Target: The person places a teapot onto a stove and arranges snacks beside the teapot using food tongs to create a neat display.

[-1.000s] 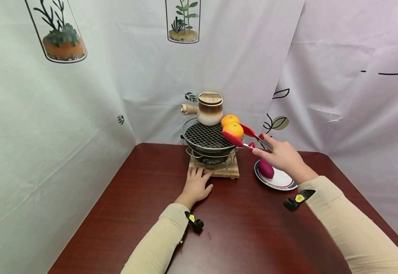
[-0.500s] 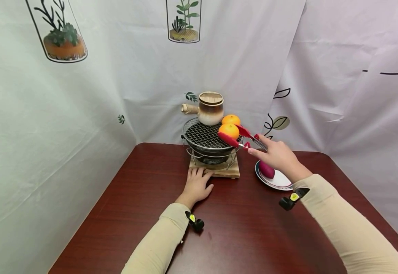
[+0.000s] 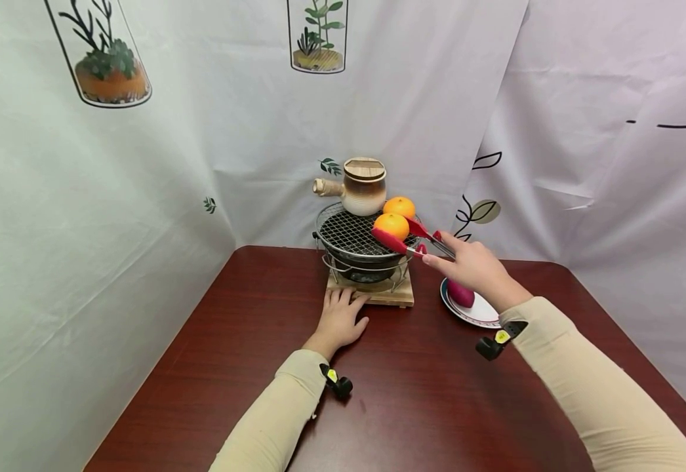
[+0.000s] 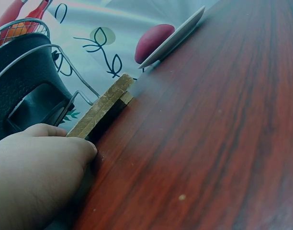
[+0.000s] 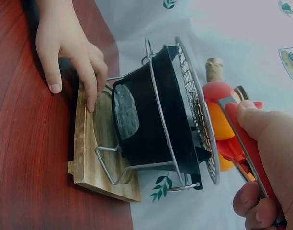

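My right hand (image 3: 475, 265) holds a pair of tongs (image 3: 389, 241) with red tips and metal arms. Between those tips sits an orange (image 3: 391, 226), over the right part of the round grill mesh (image 3: 345, 235); whether it touches the mesh I cannot tell. Just behind it on the grill is a second orange (image 3: 399, 206). My left hand (image 3: 337, 321) rests with its fingers extended on the front edge of the wooden board (image 3: 387, 297) under the grill. In the right wrist view the black grill bowl (image 5: 146, 110) stands in its wire frame on that board.
A brown and cream pot (image 3: 364, 196) with a wooden lid and side handle stands at the back of the grill. To the right, a white plate (image 3: 486, 313) carries a magenta oblong item (image 3: 460, 294). White printed cloth hangs behind the dark red table (image 3: 390, 393).
My right hand has moved a little to the left, bringing the tongs and the orange further over the mesh. The left hand has kept its place.
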The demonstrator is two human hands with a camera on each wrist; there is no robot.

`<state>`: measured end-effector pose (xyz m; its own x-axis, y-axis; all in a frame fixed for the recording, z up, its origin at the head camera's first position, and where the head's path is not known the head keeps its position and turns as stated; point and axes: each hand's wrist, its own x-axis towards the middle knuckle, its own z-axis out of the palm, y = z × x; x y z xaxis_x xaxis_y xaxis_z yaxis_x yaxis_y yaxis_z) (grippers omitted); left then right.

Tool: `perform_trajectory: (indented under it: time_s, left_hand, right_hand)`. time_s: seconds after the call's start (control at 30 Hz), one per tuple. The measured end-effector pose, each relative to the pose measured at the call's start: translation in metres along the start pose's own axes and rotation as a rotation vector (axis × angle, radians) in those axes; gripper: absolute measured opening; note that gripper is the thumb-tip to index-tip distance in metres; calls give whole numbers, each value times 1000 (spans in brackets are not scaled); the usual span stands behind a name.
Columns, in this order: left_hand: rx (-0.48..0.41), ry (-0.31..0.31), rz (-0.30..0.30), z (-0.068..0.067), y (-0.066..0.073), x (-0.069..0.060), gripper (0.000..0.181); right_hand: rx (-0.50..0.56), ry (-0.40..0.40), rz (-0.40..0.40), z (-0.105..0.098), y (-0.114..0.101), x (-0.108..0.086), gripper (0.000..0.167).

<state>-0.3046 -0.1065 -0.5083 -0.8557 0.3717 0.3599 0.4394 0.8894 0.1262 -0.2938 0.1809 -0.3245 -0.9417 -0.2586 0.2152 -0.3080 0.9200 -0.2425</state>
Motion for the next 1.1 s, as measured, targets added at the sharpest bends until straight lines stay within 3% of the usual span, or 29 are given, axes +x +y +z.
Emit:
perform_trajectory:
  time_s: [0.33,0.63,0.87,1.1]
  left_hand:
    - [-17,-13,-13,-1,0,-1,49]
    - [-19,14,-1,-1,1,-1,48]
    - [-17,10,-2,0,0,1,48]
    - [-28,29,11,0,0,-1,48]
  right_hand:
    - [24,19,4,-1,-2,1,98]
    - [65,78,17,-11,-3,-5,97]
    - [89,130,54,-22,15,-15,99]
    - [100,117,116,-24,43,-32,100]
